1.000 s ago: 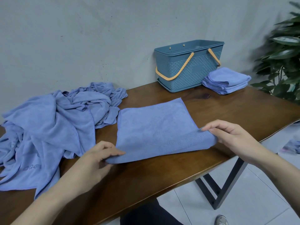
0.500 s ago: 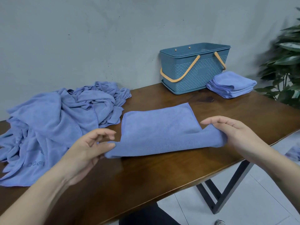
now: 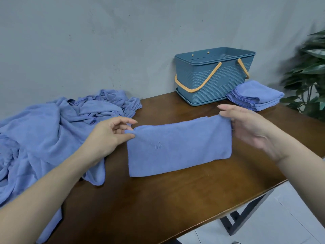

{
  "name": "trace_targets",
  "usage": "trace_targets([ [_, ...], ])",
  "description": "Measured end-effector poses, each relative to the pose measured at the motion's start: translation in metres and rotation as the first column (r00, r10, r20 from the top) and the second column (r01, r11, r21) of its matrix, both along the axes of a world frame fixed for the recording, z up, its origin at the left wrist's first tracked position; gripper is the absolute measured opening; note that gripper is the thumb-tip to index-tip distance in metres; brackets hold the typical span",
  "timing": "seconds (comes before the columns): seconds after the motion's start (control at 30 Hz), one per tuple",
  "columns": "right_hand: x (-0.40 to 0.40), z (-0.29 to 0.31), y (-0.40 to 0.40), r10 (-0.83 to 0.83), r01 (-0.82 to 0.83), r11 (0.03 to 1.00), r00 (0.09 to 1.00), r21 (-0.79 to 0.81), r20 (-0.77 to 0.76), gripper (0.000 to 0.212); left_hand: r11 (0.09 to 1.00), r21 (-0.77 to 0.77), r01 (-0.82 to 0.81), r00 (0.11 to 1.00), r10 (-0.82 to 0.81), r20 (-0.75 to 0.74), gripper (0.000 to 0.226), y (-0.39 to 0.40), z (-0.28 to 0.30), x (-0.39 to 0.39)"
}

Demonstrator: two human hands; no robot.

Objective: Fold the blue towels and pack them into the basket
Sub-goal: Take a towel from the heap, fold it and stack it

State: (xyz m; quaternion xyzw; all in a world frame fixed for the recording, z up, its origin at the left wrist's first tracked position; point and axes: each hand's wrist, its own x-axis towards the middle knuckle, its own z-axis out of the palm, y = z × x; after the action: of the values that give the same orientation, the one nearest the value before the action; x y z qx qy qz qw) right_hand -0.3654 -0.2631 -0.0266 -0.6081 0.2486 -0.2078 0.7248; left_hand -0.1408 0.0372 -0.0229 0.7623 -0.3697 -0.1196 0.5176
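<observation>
A blue towel (image 3: 177, 147) lies folded in half on the wooden table (image 3: 175, 199), a long rectangle with its fold toward me. My left hand (image 3: 109, 136) pinches its far left corner between thumb and fingers. My right hand (image 3: 249, 127) holds the far right corner, fingers stretched over the edge. A heap of unfolded blue towels (image 3: 44, 134) covers the table's left side. The blue basket (image 3: 214, 74) with orange handles stands at the back by the wall. Beside it on the right lies a stack of folded blue towels (image 3: 255, 95).
A grey wall runs behind the table. A green plant (image 3: 309, 74) stands at the far right past the table's end. The table's front edge and black metal leg (image 3: 244, 215) are at the lower right over a tiled floor.
Both hands lifted the towel's near edge and carried it away from me onto the far edge, halving the towel. My view also shifted a little to the left.
</observation>
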Motion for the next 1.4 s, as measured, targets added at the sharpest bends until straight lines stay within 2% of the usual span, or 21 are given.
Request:
trace_targets([
  [0.07,0.014,-0.003,-0.009,-0.005,0.005,1.000,1.000,-0.023,-0.025,0.029,1.000,0.001,-0.025,0.999,0.025,0.021,0.031,-0.012,-0.005,0.014],
  [0.17,0.035,-0.012,-0.024,-0.084,0.078,0.992,0.995,-0.101,-0.057,0.029,0.993,-0.078,-0.088,0.994,0.082,-0.078,0.028,-0.029,-0.015,0.034],
  [0.27,0.055,-0.021,-0.037,-0.194,0.167,0.954,0.977,-0.249,-0.090,0.019,0.982,-0.097,-0.164,0.976,0.147,-0.159,0.022,-0.044,-0.027,0.056],
  [0.4,0.079,-0.029,-0.048,-0.210,0.184,0.951,0.975,-0.247,-0.080,0.017,0.978,-0.056,-0.203,0.967,0.191,-0.170,0.025,-0.064,-0.047,0.081],
  [0.53,0.097,-0.041,-0.056,-0.249,0.195,0.924,0.960,-0.330,-0.127,0.012,0.971,0.007,-0.240,0.968,0.240,-0.072,0.027,-0.077,-0.068,0.085],
  [0.7,0.096,-0.054,-0.060,-0.156,0.044,0.917,0.955,-0.398,-0.254,0.015,0.976,0.031,-0.214,0.977,0.214,0.000,0.026,-0.077,-0.078,0.083],
  [0.9,0.097,-0.059,-0.064,-0.203,0.058,0.862,0.949,-0.503,-0.240,0.017,0.981,0.022,-0.193,0.975,0.189,0.114,0.036,-0.074,-0.078,0.088],
  [1.0,0.101,-0.059,-0.064,-0.187,0.040,0.869,0.949,-0.493,-0.253,0.014,0.976,0.164,-0.145,0.968,0.106,0.227,0.034,-0.077,-0.079,0.088],
  [1.07,0.100,-0.061,-0.061,-0.161,0.002,0.867,0.947,-0.498,-0.278,0.012,0.960,0.241,-0.143,0.945,0.060,0.320,0.037,-0.076,-0.086,0.089],
  [1.13,0.095,-0.062,-0.059,-0.163,0.000,0.856,0.949,-0.518,-0.270,0.012,0.960,0.237,-0.150,0.915,0.044,0.401,0.032,-0.071,-0.090,0.088],
  [1.27,0.072,-0.064,-0.057,-0.191,0.015,0.828,0.947,-0.560,-0.257,0.013,0.963,0.204,-0.177,0.737,-0.008,0.676,0.016,-0.066,-0.089,0.069],
  [1.33,0.057,-0.064,-0.052,-0.195,0.005,0.821,0.943,-0.570,-0.272,0.011,0.966,0.218,-0.140,0.691,-0.063,0.720,0.014,-0.064,-0.087,0.051],
  [1.4,0.039,-0.064,-0.045,-0.183,-0.014,0.809,0.944,-0.587,-0.275,0.005,0.970,0.243,-0.030,0.714,-0.149,0.684,0.016,-0.063,-0.086,0.034],
])
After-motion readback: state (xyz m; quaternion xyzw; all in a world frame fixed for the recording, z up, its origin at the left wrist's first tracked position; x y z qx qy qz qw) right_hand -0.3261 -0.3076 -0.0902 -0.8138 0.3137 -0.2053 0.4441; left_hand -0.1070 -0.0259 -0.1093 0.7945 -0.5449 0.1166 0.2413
